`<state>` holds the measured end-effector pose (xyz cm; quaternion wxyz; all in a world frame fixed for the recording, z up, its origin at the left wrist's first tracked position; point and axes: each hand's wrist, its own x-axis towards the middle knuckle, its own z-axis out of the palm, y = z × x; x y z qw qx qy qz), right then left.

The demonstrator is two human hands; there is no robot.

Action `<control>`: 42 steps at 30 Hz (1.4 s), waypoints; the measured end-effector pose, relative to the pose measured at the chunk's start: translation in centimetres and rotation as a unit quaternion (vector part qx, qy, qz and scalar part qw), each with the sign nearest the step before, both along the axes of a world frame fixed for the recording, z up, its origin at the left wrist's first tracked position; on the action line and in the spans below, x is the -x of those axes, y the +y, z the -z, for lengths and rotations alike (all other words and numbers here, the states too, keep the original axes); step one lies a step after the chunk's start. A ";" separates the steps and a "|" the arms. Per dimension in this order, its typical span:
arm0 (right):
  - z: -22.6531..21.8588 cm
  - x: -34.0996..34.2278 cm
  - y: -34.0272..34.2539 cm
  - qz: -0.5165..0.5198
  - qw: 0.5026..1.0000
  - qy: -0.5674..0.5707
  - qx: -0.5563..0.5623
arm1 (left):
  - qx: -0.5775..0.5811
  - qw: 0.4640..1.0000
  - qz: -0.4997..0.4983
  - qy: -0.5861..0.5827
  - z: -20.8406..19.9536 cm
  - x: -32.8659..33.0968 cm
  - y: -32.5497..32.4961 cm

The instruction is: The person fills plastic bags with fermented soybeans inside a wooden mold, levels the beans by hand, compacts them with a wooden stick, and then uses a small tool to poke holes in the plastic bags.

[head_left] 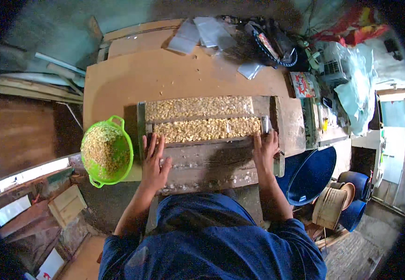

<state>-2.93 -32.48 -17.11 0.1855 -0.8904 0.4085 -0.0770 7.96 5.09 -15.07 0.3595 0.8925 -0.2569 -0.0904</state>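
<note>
Two long, flat slabs of pale split beans lie side by side in a worn wooden frame (202,168) before me; a glossy clear film seems to cover them. At the left end of the near bean slab (207,130), my left hand (155,162) rests with fingers stretched and apart. My right hand (265,150) lies at its other end, fingers extended along the slab's corner. Neither hand grips anything. Behind it runs the far bean slab (197,108). A bright green colander (128,156) holding loose beans stands left of my left hand.
A brown board (132,77) carries clear plastic bags (185,38) and scattered beans at the back. A dark basket (277,51) and a small box (301,84) sit at the back right. Large blue drums (312,175) stand below on the right.
</note>
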 end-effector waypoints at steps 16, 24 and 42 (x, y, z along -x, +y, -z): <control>-2.9 -1.1 4.1 -0.209 0.976 0.016 0.063 | -0.003 1.000 -0.004 0.008 -0.1 0.0 0.3; -2.9 -1.5 3.1 -0.196 0.979 -0.036 0.044 | 0.002 1.000 -0.003 0.007 -0.5 -0.1 0.0; -3.5 -1.5 2.5 -0.271 0.961 0.012 0.057 | -0.012 1.000 -0.025 -0.007 -0.8 -0.3 -0.2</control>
